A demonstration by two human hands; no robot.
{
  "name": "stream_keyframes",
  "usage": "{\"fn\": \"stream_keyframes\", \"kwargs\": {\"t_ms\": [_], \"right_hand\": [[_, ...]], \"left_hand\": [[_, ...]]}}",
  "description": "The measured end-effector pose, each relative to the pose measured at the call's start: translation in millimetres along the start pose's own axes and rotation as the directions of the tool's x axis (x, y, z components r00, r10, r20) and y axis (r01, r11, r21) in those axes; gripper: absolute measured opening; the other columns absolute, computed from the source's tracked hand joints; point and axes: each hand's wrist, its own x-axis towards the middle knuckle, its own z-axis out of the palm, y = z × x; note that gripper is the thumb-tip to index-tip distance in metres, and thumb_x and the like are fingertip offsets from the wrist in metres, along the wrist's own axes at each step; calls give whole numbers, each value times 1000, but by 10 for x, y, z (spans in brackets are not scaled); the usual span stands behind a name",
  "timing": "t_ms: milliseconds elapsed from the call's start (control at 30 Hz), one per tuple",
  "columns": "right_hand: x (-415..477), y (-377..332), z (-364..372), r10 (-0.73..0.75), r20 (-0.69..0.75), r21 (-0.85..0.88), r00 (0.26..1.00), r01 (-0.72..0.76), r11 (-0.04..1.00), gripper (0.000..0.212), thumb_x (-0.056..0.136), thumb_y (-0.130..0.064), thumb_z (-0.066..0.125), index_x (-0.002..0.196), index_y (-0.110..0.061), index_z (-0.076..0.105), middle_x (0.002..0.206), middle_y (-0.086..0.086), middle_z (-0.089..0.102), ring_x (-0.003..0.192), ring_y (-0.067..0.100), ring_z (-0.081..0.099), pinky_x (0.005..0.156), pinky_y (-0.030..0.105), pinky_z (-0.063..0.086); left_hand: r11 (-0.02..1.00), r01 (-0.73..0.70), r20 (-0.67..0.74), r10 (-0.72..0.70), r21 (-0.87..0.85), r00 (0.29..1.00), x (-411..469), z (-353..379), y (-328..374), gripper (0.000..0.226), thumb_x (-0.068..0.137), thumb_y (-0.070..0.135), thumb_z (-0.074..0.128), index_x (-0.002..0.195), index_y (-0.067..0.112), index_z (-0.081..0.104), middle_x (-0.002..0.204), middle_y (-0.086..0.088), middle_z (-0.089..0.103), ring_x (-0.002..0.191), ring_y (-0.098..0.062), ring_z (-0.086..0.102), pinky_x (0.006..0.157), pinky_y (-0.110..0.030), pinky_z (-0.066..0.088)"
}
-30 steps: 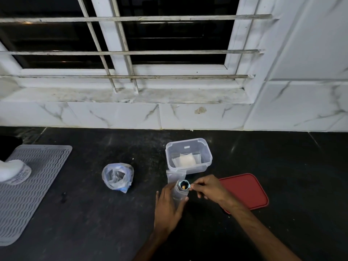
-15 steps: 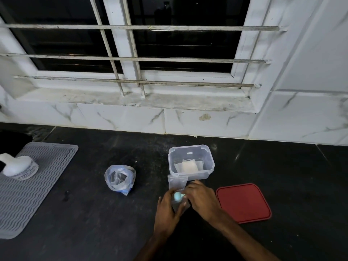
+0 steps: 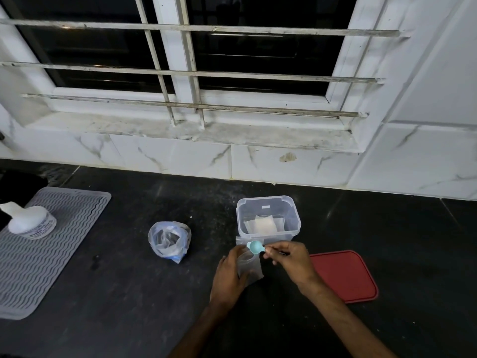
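Between the hands, the left hand grips a small clear pouch while the right hand pinches a teal scoop over its mouth, probably needing a refill next.

1. The small teal plastic spoon sat a second ago with its bowl in the mouth of the small clear plastic pouch, brownish bits in it. Half a second ago it was tipped over there, half hidden. Now it is out, just above the pouch's top edge, and the bowl looks empty.
2. The right hand, which had closed in over the pouch mouth, has drawn back to the right and pinches the spoon's handle clear of the pouch.
3. The pouch, a round upright tube before, now looks flatter in the left hand.
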Motion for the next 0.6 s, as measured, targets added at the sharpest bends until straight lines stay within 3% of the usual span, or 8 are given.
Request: {"fn": "stream_keyframes", "kwargs": {"t_ms": [133,200,267,333,400,433,533,600], "right_hand": [[15,-63,50,8,-57,49,998,-5,999,10,85,-6,71,85,-15,76,78,3,76,83,30,70,71,30,55],[29,-142,103,-12,-85,42,996,15,999,10,85,-7,71,86,-16,76,79,1,76,82,28,71,75,35,57],[38,-232,182,-39,-87,33,995,42,999,9,85,-7,70,87,-14,75,79,1,76,80,24,71,76,35,57],[48,-362,362,-80,-60,7,995,81,997,8,86,-8,70,89,-13,74,79,0,76,78,15,72,72,29,55],[77,-501,646,-116,-9,-49,993,116,992,7,88,-12,69,92,-15,73,78,-2,76,76,10,72,67,25,55],[99,-560,814,-134,23,-87,991,135,987,6,88,-15,69,93,-16,73,77,-3,75,74,8,71,66,26,56],[232,-664,1438,-206,140,-287,969,239,928,7,88,-28,68,91,-24,73,76,-10,74,72,2,69,70,27,57],[330,-681,1795,-251,177,-503,952,306,808,16,87,-38,64,95,-27,71,85,-12,74,79,3,68,74,26,55]], "left_hand": [[987,-115,53,109,115,993,132,-134,32,62,85,23,65,141,28,40,138,9,53,125,-8,46,114,-37,33],[975,-170,52,164,145,985,139,-266,20,65,84,40,66,142,26,40,140,13,50,126,-4,44,116,-35,29],[980,-165,-62,172,107,983,108,-417,-75,65,84,56,61,139,24,45,135,19,48,123,1,44,110,-26,33],[999,-43,-325,39,-5,945,58,-658,-215,49,90,50,60,131,25,50,128,17,52,118,-1,49,101,-23,39],[968,146,-542,-235,-202,807,51,-918,-455,37,91,40,63,122,24,52,119,6,58,112,-14,57,93,-30,47],[929,249,-578,-365,-272,730,73,-1014,-588,44,89,42,64,123,18,52,120,-3,59,112,-22,57,93,-37,49],[788,549,-481,-609,-280,630,184,-1204,-979,80,78,54,71,131,1,43,132,-22,49,124,-38,44,102,-48,42],[649,683,-336,-759,-335,557,242,-1221,-1045,95,75,57,74,137,-5,35,140,-27,39,132,-41,36,107,-47,34]]}}
